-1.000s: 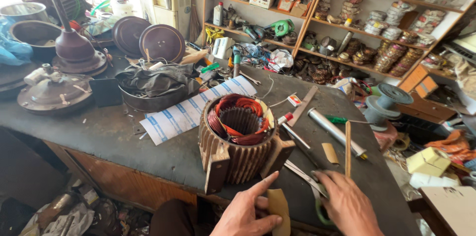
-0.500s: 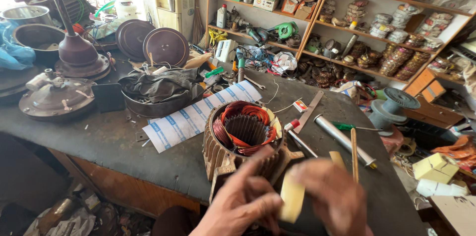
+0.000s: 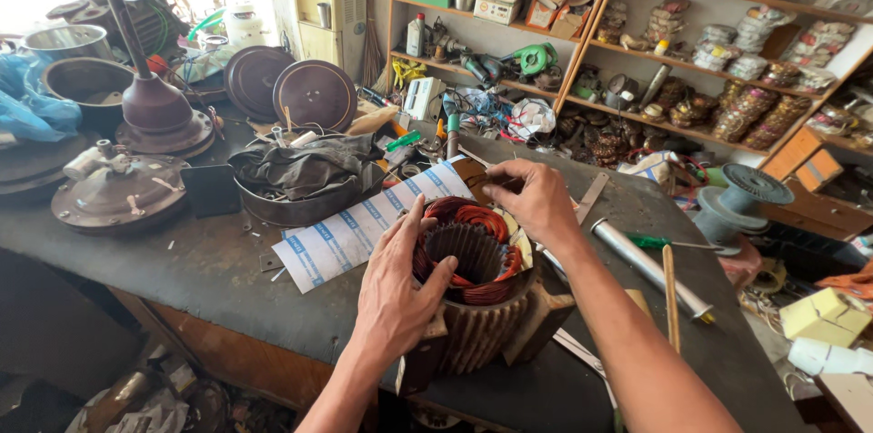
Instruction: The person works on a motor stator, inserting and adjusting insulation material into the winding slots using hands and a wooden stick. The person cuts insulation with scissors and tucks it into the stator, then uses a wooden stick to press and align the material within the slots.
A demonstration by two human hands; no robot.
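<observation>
At the far left of the workbench (image 3: 182, 269) a domed metal motor cover (image 3: 118, 192) lies flat, with a second housing and its upright shaft (image 3: 155, 105) behind it; both sit well clear of the hands, apparently set aside out of the working area. Further right, a shallow metal pan (image 3: 300, 201) holds a crumpled dark cloth (image 3: 305, 165), and a white printed sheet (image 3: 373, 224) lies spread flat on the bench between the pan and the stator.

The left hand (image 3: 396, 292) rests palm-down against the near left side of the stator (image 3: 473, 306), fingers spread over the rim and thumb hooked at the inner bore. This reads as a bracing grip, steadying the piece rather than lifting it. The stator stands on end near the front edge of the bench, its copper windings (image 3: 468, 224) facing up and so open to access from above.

The right hand (image 3: 532, 201) is at the far rim of the stator, fingers pinched together over the windings; whether they hold a wire or a slip of insulation cannot be told.

To the right, a metal tube (image 3: 650, 269), a green-handled screwdriver (image 3: 659, 242) and a thin wooden stick (image 3: 670, 297) lie loose on the bench, near the right forearm and within easy reach. Shelves (image 3: 691, 51) of parts stand behind.
</observation>
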